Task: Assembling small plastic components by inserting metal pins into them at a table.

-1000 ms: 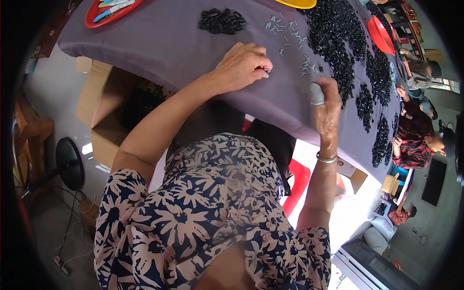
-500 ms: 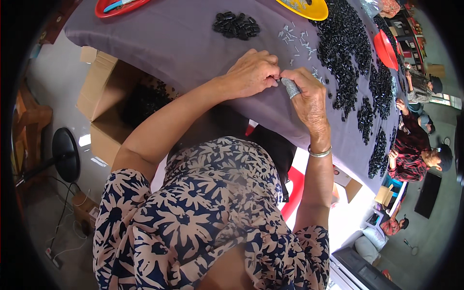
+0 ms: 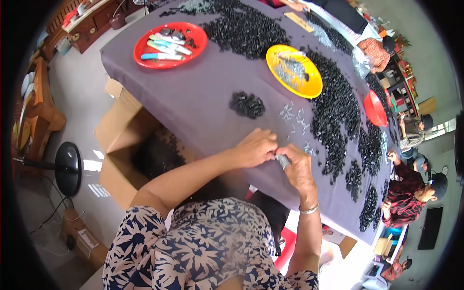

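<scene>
Over the near edge of the table, my left hand (image 3: 258,147) and my right hand (image 3: 298,166) meet fingertip to fingertip. Both are closed in a pinch; whatever is between the fingers is too small and covered to make out. Grey tape wraps one finger of the right hand, and a bangle circles that wrist. Just beyond the hands lie loose small silvery pins (image 3: 300,117) and a little heap of black plastic pieces (image 3: 247,105).
A red plate (image 3: 141,58) holds knives or pens and dark parts. Silvery pieces fill a yellow plate (image 3: 316,92). Large heaps of black pieces (image 3: 333,116) spread beyond. An open cardboard box (image 3: 116,166) stands below the left edge. Other people sit along the right side.
The view has tipped up, bringing both plates and more of the table into sight. My hands stay together in a pinch, with slightly altered finger positions.
</scene>
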`<action>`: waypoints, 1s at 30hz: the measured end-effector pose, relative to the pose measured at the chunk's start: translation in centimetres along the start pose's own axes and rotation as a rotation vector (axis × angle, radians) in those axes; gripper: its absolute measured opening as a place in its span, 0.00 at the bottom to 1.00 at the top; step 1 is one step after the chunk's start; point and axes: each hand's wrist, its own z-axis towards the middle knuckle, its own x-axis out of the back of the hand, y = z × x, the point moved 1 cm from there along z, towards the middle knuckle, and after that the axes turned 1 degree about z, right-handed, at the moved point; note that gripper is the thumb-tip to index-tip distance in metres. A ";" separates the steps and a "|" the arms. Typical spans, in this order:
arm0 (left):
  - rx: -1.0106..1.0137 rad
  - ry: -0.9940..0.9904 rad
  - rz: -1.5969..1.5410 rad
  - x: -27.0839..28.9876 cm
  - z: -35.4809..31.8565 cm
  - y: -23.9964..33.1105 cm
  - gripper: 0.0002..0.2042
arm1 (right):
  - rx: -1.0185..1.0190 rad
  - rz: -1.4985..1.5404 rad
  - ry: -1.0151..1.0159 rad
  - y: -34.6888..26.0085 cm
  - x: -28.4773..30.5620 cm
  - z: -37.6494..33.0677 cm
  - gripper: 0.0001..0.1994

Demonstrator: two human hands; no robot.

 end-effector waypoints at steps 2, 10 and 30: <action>-0.014 -0.007 0.006 0.1 0.1 0.1 0.08 | 0.016 -0.031 -0.025 0.0 0.3 0.2 0.09; -0.014 -0.018 -0.035 0.1 0.3 -0.6 0.06 | -0.426 0.438 -0.243 2.8 0.3 1.7 0.04; 0.043 0.065 -0.252 0.4 1.2 -1.0 0.10 | -0.799 0.445 -0.727 5.2 1.0 5.7 0.01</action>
